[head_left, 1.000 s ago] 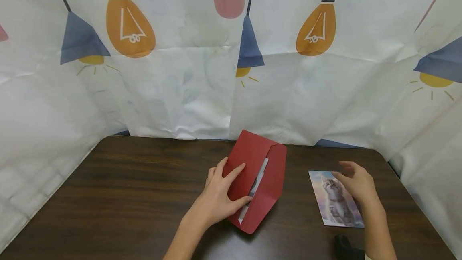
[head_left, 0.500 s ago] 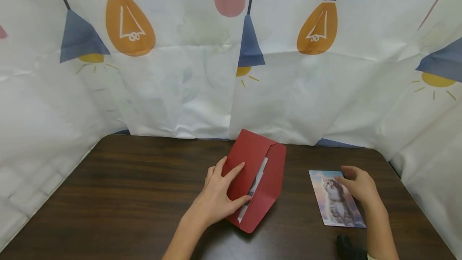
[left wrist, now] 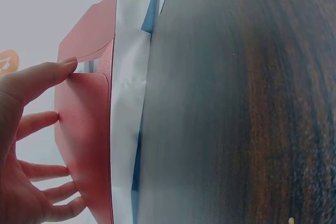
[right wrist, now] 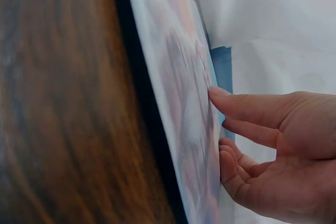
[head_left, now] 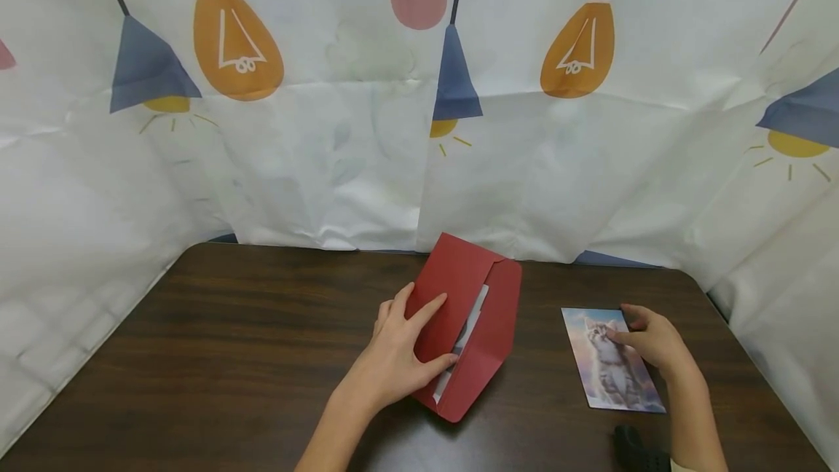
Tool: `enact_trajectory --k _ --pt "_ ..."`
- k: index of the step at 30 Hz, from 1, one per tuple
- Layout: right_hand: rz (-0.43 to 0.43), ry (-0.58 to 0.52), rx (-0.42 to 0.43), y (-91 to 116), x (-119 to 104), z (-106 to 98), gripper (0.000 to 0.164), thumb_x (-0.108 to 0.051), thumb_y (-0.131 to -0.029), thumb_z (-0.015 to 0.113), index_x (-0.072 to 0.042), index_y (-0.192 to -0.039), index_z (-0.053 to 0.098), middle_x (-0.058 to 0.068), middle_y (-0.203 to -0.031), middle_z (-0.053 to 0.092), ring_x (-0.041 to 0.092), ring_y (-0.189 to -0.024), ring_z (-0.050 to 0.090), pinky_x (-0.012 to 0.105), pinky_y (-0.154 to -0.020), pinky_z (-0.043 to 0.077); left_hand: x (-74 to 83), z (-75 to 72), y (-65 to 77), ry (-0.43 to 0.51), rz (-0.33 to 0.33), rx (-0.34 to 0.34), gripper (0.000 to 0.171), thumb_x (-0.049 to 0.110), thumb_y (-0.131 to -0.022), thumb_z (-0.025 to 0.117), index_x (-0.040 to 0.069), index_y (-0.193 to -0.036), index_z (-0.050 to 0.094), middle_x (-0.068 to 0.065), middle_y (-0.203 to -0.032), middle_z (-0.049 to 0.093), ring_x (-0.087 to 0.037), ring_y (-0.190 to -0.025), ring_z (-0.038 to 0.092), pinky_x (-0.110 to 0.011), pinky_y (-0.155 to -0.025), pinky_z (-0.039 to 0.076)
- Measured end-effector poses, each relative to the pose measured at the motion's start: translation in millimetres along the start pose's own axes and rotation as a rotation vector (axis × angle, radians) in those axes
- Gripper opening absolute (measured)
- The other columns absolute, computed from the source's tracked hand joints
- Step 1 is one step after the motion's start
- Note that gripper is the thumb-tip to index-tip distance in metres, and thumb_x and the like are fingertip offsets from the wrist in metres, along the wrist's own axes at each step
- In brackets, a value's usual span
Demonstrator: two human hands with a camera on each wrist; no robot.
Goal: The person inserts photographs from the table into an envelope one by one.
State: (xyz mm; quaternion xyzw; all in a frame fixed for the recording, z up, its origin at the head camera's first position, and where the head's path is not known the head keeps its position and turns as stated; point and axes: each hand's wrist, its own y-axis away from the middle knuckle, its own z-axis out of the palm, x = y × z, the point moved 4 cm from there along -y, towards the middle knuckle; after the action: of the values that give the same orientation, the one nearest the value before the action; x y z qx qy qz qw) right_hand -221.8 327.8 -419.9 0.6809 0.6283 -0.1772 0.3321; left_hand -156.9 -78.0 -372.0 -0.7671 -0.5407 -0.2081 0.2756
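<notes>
In the head view, a red envelope (head_left: 459,275) lies tilted on the dark table, with whitish contents (head_left: 472,320) showing in the slit beside its flap. My left hand (head_left: 393,355) rests on it, fingers spread over the body and thumb at the slit. The left wrist view shows the thumb tip (left wrist: 68,62) on the slit's edge. Over to the right lies a picture card of a kitten (head_left: 612,377). My right hand (head_left: 655,341) pinches its upper right edge, thumb on the printed face and bent fingers along the side. The underside of that edge is hidden.
The dark wooden table (head_left: 229,355) reaches back to a white curtain (head_left: 314,159) printed with lamps and bulbs. A black object (head_left: 639,450) sits at the right forearm, below the card. Bare wood separates the envelope from the card.
My right hand has lowered onto the card, its thumb coming onto the face and its fingers to the right edge. The left hand and the envelope have stayed put.
</notes>
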Motion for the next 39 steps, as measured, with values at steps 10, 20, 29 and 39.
enact_trajectory --k 10,20,29,39 --pt "0.018 -0.006 0.051 0 1 -1 0.071 -0.014 -0.096 0.074 0.018 -0.147 0.037 0.050 -0.132 0.046 0.060 -0.114 0.055 0.056 -0.082 0.055 2.3 0.4 -1.1 -0.001 0.011 0.000 0.077 0.034 -0.085 0.087 0.020 -0.154 0.056 -0.024 -0.164 0.033 -0.041 -0.139 0.037 -0.053 -0.093 0.058" --pt "0.001 -0.014 0.125 2 -1 -4 0.062 -0.011 -0.092 0.078 0.016 -0.135 0.042 0.038 -0.116 0.054 0.047 -0.103 0.056 0.047 -0.077 0.051 3.8 1.1 -0.7 -0.004 0.015 0.004 0.076 0.035 -0.085 0.087 0.020 -0.154 0.056 -0.024 -0.164 0.033 -0.040 -0.138 0.038 -0.052 -0.093 0.058" --pt "-0.029 -0.011 0.157 4 -7 -7 0.054 -0.011 -0.094 0.076 0.015 -0.129 0.045 0.039 -0.116 0.057 0.052 -0.107 0.055 0.057 -0.084 0.049 4.8 -0.4 1.4 -0.015 0.020 0.004 0.077 0.034 -0.085 0.087 0.020 -0.154 0.056 -0.024 -0.164 0.033 -0.040 -0.137 0.038 -0.053 -0.093 0.057" --pt "-0.073 0.003 0.182 8 -13 -10 0.051 -0.013 -0.100 0.072 0.013 -0.139 0.052 0.041 -0.126 0.059 0.058 -0.116 0.053 0.066 -0.090 0.049 5.4 -0.1 1.3 -0.026 0.027 0.019 0.076 0.036 -0.086 0.086 0.020 -0.154 0.056 -0.024 -0.164 0.033 -0.040 -0.137 0.039 -0.052 -0.094 0.057"
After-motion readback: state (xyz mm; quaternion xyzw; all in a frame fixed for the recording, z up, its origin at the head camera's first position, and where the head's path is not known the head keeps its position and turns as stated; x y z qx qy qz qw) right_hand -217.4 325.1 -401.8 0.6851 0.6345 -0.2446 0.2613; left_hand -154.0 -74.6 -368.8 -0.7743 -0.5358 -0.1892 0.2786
